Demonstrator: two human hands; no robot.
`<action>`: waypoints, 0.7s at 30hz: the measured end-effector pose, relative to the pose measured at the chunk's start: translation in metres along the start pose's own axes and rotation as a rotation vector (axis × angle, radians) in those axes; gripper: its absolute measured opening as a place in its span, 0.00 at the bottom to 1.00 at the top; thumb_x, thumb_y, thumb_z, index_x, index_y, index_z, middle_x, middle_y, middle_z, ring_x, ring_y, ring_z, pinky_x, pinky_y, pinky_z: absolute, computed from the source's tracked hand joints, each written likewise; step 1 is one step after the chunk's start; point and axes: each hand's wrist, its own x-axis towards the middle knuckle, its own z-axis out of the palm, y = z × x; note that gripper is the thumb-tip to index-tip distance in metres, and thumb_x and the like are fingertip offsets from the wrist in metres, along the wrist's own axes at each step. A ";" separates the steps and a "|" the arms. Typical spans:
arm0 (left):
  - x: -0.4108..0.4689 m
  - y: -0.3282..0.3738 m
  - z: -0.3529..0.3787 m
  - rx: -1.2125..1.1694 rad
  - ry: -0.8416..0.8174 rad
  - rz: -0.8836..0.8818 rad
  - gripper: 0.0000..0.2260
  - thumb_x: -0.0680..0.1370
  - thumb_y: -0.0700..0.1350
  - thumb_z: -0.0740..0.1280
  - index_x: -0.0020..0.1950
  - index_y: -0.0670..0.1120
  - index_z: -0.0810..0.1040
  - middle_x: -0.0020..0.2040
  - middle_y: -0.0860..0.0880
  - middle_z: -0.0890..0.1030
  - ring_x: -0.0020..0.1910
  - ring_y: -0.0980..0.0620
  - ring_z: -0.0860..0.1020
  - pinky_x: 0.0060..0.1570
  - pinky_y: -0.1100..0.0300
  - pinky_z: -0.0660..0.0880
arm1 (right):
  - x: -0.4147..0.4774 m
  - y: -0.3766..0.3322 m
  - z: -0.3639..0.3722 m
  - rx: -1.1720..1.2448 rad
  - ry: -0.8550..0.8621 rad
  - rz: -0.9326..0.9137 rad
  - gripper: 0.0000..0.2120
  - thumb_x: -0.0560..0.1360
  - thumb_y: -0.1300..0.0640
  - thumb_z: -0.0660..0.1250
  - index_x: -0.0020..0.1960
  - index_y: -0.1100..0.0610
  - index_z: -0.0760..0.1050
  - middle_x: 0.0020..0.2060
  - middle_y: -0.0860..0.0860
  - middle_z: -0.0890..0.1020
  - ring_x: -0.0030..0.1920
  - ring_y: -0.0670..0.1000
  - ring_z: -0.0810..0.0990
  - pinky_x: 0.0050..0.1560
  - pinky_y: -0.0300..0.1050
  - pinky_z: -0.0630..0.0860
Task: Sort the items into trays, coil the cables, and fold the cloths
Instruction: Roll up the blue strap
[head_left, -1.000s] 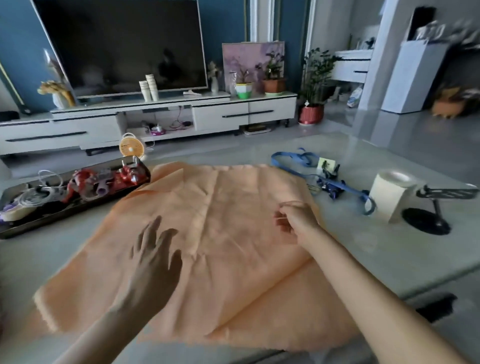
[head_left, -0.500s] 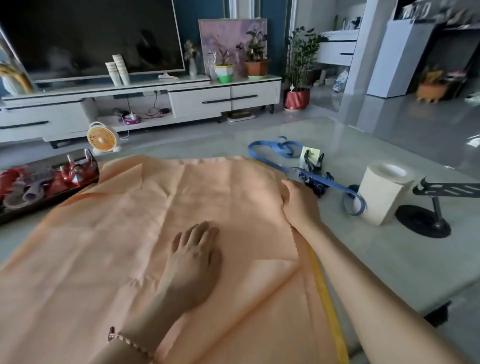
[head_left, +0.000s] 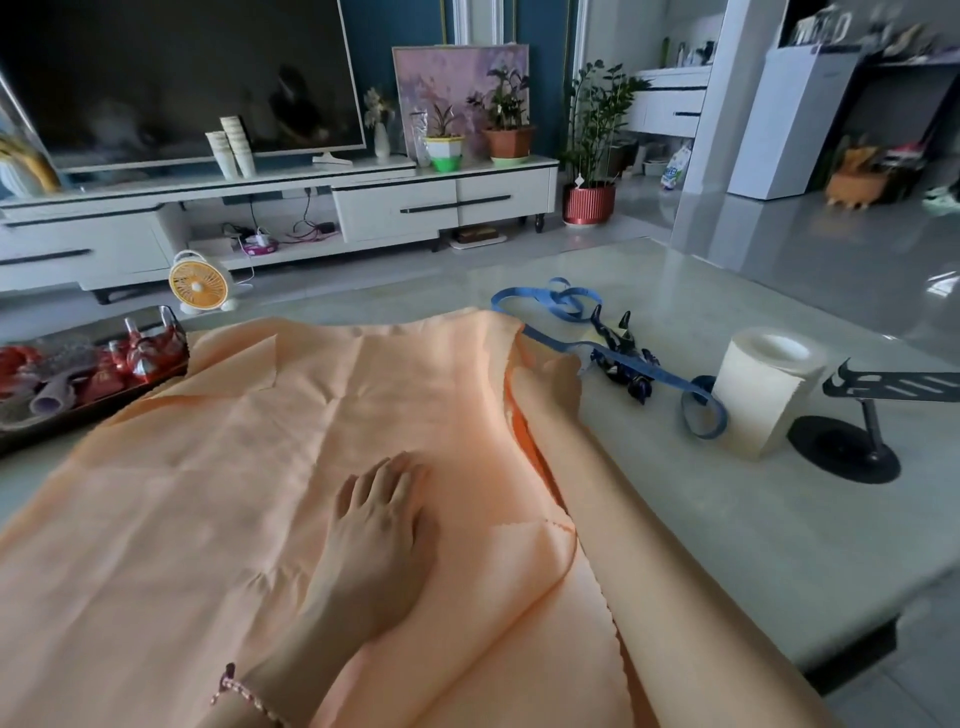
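Orange cloth spread flat on table. L hand lies palm-down on it, fingers straight, near cloth's middle. R hand at cloth's far-right edge; grip unclear. Tray just beside cloth's far-left corner. Blue strap and paper roll right of cloth.

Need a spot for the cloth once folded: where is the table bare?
The table is bare at the near right, between the cloth and the black stand, and along the far edge behind the blue strap. It is crowded at mid right, where strap, clips, paper roll and stand bunch together. The tray fills the far left; the cloth covers the rest.
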 end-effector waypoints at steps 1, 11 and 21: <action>0.000 0.000 0.000 -0.002 0.003 -0.002 0.37 0.67 0.59 0.32 0.74 0.55 0.57 0.74 0.57 0.58 0.74 0.57 0.52 0.71 0.61 0.43 | 0.003 -0.007 -0.004 0.219 -0.049 0.094 0.07 0.78 0.59 0.58 0.50 0.62 0.71 0.45 0.56 0.77 0.43 0.54 0.77 0.42 0.44 0.74; 0.000 -0.002 0.005 -0.040 0.004 -0.007 0.29 0.73 0.57 0.40 0.73 0.54 0.61 0.74 0.56 0.60 0.73 0.56 0.55 0.72 0.59 0.45 | 0.027 0.033 -0.015 -0.685 0.041 -0.519 0.15 0.74 0.61 0.64 0.60 0.59 0.75 0.61 0.57 0.76 0.62 0.58 0.71 0.59 0.48 0.68; 0.003 -0.008 0.004 -0.072 0.018 -0.001 0.29 0.73 0.56 0.44 0.72 0.51 0.63 0.73 0.54 0.63 0.72 0.55 0.58 0.70 0.62 0.45 | 0.025 0.046 -0.043 -1.154 -0.174 -0.646 0.25 0.79 0.52 0.55 0.74 0.53 0.55 0.64 0.58 0.70 0.62 0.59 0.71 0.57 0.52 0.69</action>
